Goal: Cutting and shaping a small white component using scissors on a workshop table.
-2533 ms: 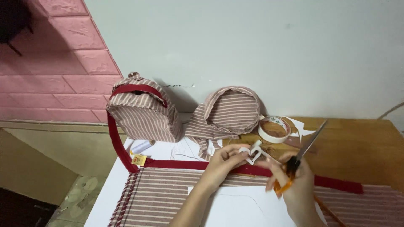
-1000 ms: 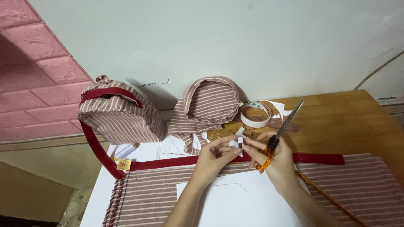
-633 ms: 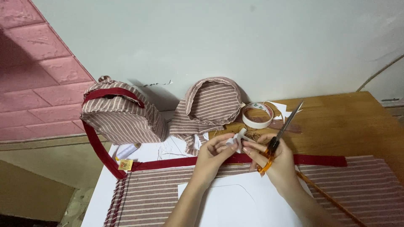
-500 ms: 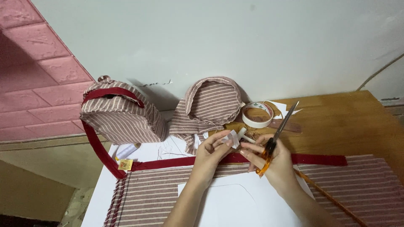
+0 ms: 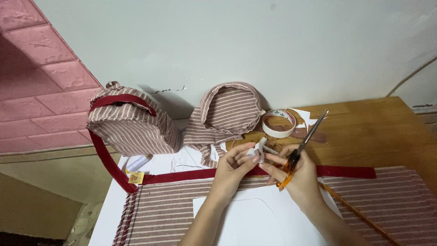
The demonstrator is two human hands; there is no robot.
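Left hand (image 5: 234, 165) pinched small white tape scrap (image 5: 260, 149), just above red strap (image 5: 346, 171) on striped fabric (image 5: 173, 214). Right hand (image 5: 297, 175) gripped orange-handled scissors (image 5: 302, 146), fingertips touching scrap. Tape roll (image 5: 278, 123) lay beyond strap on desk (image 5: 378, 132), near striped bag (image 5: 129, 125).

a wooden tabletop (image 5: 382, 132) carries striped cloth (image 5: 182, 214) with a red strap (image 5: 346, 171). a tape roll (image 5: 278, 124) and striped bag (image 5: 129, 125) sit behind.
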